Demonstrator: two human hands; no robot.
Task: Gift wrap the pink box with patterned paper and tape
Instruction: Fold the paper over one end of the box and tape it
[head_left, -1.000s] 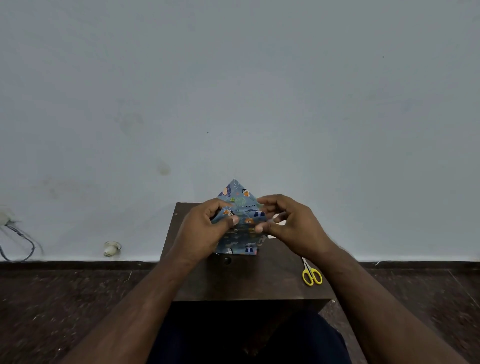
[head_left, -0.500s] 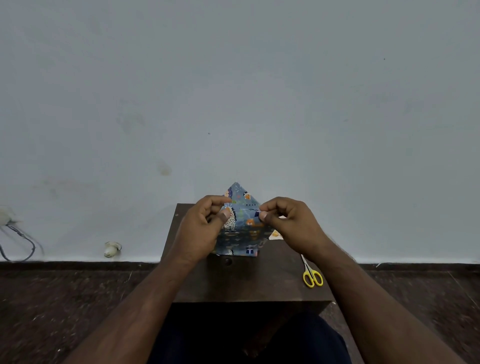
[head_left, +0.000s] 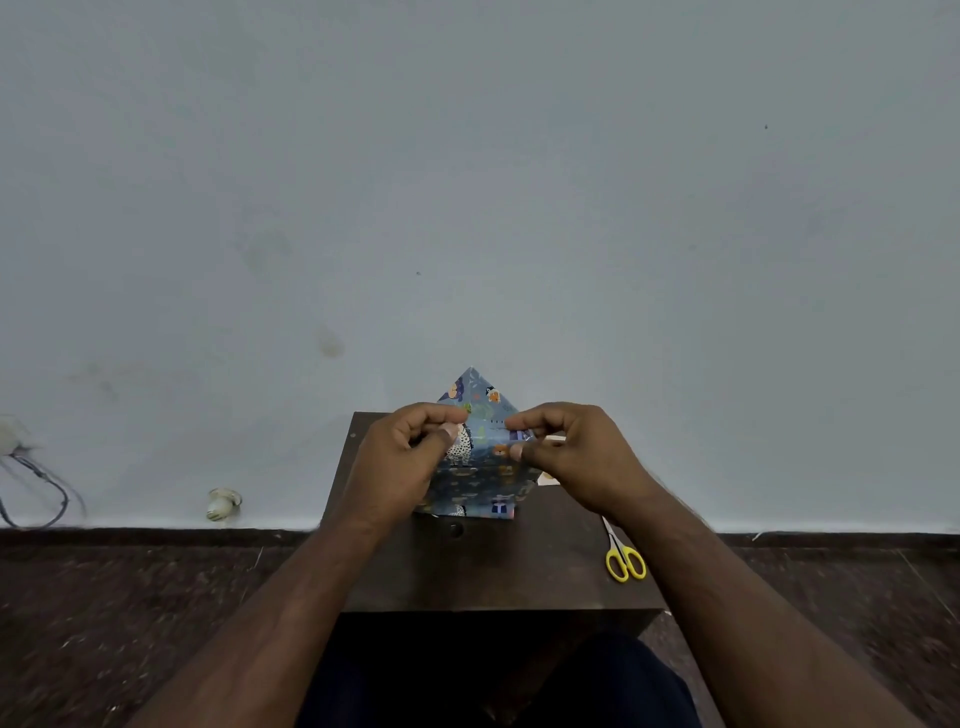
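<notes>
The box stands on a small dark wooden table (head_left: 483, 566), fully covered in blue patterned paper (head_left: 478, 473); none of its pink shows. The paper's end flap rises into a triangular point above the box. My left hand (head_left: 400, 462) pinches the flap's left edge between thumb and fingers. My right hand (head_left: 576, 457) pinches the right edge the same way. Both hands sit level with the top of the box, close together. No tape is visible in either hand.
Yellow-handled scissors (head_left: 623, 558) lie on the table's right side, under my right forearm. A pale scrap (head_left: 548, 478) shows behind my right hand. A white wall rises just behind the table. Cables (head_left: 31, 478) and a small white object (head_left: 223, 503) lie on the floor at left.
Both hands slid up from the box's front face to the sides of the triangular flap and now pinch its edges. The box stayed in place.
</notes>
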